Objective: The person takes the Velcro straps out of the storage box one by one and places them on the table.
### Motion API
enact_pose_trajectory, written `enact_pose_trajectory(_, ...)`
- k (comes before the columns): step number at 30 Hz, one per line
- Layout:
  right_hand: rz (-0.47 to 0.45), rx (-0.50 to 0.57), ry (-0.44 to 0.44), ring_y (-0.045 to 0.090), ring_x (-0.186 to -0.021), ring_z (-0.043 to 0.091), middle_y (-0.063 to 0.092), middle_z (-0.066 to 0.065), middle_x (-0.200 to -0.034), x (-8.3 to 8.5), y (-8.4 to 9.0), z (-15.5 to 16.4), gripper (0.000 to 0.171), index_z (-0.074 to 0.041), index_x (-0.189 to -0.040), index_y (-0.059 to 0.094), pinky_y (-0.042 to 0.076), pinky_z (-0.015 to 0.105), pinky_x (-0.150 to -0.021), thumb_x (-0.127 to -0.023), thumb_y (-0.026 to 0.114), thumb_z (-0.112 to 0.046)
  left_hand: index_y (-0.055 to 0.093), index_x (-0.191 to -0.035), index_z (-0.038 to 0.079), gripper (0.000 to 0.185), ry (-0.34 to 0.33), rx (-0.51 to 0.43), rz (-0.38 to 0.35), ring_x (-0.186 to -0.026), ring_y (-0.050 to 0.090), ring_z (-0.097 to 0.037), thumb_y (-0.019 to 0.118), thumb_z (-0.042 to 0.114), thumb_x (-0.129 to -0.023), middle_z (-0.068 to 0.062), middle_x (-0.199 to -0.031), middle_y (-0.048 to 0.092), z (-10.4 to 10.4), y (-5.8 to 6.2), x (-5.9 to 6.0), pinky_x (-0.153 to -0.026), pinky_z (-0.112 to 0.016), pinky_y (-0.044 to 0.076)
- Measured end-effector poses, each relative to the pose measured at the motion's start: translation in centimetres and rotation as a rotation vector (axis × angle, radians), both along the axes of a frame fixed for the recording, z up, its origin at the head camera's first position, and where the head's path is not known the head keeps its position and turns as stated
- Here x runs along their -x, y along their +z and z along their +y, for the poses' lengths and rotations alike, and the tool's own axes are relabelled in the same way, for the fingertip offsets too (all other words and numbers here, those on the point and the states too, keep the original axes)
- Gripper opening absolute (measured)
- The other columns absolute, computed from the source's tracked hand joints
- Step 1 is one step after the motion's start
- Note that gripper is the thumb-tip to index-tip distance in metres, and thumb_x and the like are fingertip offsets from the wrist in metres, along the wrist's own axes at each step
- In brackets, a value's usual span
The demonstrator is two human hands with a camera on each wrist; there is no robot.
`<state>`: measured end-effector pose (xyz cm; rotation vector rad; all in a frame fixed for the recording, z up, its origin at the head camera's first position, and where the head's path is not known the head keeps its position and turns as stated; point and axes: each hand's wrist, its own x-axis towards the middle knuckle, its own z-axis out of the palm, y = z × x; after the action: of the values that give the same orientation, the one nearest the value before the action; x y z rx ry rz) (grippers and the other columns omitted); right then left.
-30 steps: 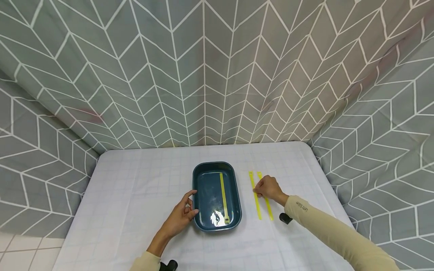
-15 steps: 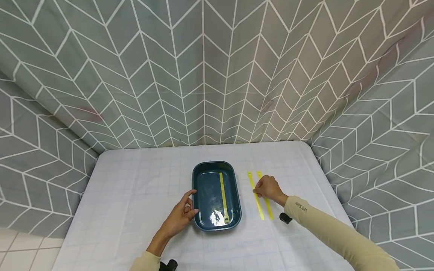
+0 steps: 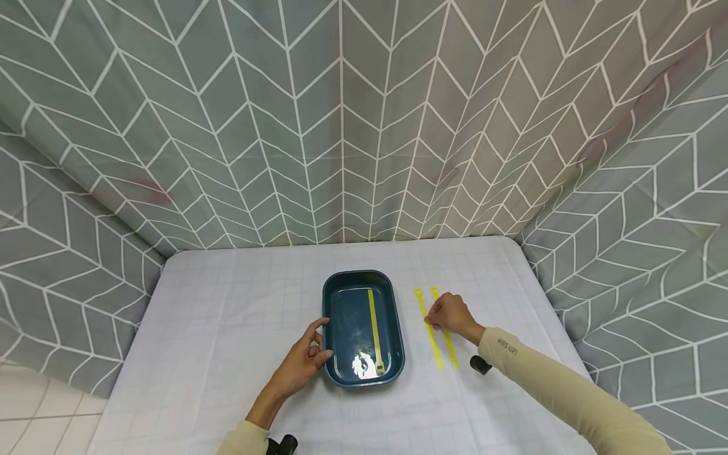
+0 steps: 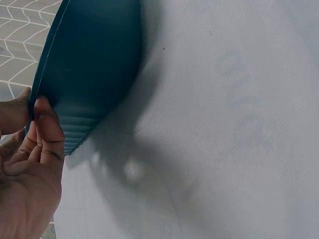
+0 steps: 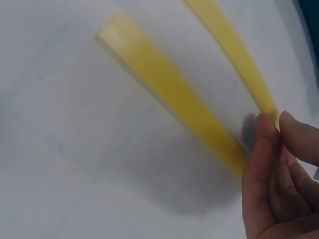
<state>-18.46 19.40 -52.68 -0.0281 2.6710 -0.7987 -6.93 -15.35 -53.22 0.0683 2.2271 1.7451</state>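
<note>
My left hand [image 3: 300, 363] pinches the near left rim of a dark teal rectangular tray [image 3: 348, 332]. In the left wrist view, its thumb and fingertips close on either side of the tray's edge. Inside the tray lies one yellow cable strap [image 3: 373, 325], its slotted head toward me. To the right, my right hand [image 3: 452, 315] holds a second yellow cable strap [image 5: 234, 47] between thumb and fingertips, around the middle of its length. A third yellow strap [image 5: 172, 94] lies beside it on the cloth, partly hidden under the hand.
A white cloth [image 3: 244, 297] covers the table. Grey curtains [image 3: 364, 126] with white chevron lines hang behind it and on both sides. White floor tiles [image 3: 45, 404] show at the lower left.
The strap in my right hand has turned slightly, its slotted end swinging left and its plain end right. My left hand and the tray stay in place.
</note>
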Motion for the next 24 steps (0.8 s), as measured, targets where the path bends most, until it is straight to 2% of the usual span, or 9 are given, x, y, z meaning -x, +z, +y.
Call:
enact_pose_trajectory(3, 0.031, 0.018, 0.03, 0.063, -0.057, 0.014, 0.07, 0.005, -0.065, 0.4, 0.5, -0.1, 0.013, -0.001, -0.08, 0.072, 0.047, 0.025, -0.058, -0.083, 0.08, -0.01, 0.034, -0.151, 0.009, 0.066, -0.002, 0.004, 0.01, -0.058, 0.041, -0.007, 0.065, -0.001, -0.094, -0.01, -0.098, 0.047, 0.0, 0.0, 0.1, -0.058, -0.02, 0.037)
enact_pose_trajectory(8, 0.136, 0.053, 0.114, 0.064, -0.06, 0.012, 0.071, 0.006, -0.071, 1.0, 1.3, -0.3, 0.011, 0.0, -0.084, 0.072, 0.048, 0.026, -0.059, -0.082, 0.08, -0.007, 0.034, -0.151, 0.009, 0.065, -0.003, 0.011, 0.019, -0.057, 0.041, -0.007, 0.065, -0.001, -0.094, -0.009, -0.097, 0.048, -0.1, 0.0, 0.1, -0.058, -0.02, 0.037)
enact_pose_trajectory(13, 0.207, 0.085, 0.181, 0.069, -0.073, 0.02, 0.074, 0.011, -0.082, 1.3, 2.2, -0.9, 0.016, 0.003, -0.091, 0.072, 0.053, 0.032, -0.066, -0.081, 0.08, -0.006, 0.034, -0.151, 0.009, 0.065, -0.009, 0.0, 0.012, -0.058, 0.042, -0.007, 0.065, -0.001, -0.094, -0.01, -0.097, 0.047, -0.1, 0.0, 0.0, -0.059, -0.02, 0.038)
enact_pose_trajectory(18, 0.224, 0.126, 0.239, 0.073, -0.084, 0.029, 0.074, 0.018, -0.094, 1.5, 3.1, -2.0, 0.021, 0.006, -0.099, 0.071, 0.057, 0.039, -0.075, -0.082, 0.08, -0.004, 0.034, -0.151, 0.009, 0.065, -0.016, -0.003, 0.013, -0.058, 0.043, -0.006, 0.065, -0.001, -0.094, -0.011, -0.097, 0.047, -0.1, 0.1, 0.0, -0.059, -0.02, 0.038)
enact_pose_trajectory(24, 0.268, 0.148, 0.314, 0.073, -0.09, 0.03, 0.073, 0.018, -0.102, 1.9, 4.1, -3.8, 0.027, 0.006, -0.107, 0.07, 0.059, 0.039, -0.078, -0.083, 0.079, -0.004, 0.035, -0.15, 0.008, 0.065, -0.02, 0.004, 0.018, -0.058, 0.042, -0.005, 0.065, -0.001, -0.094, -0.011, -0.097, 0.047, -0.1, 0.1, -0.1, -0.059, -0.019, 0.038)
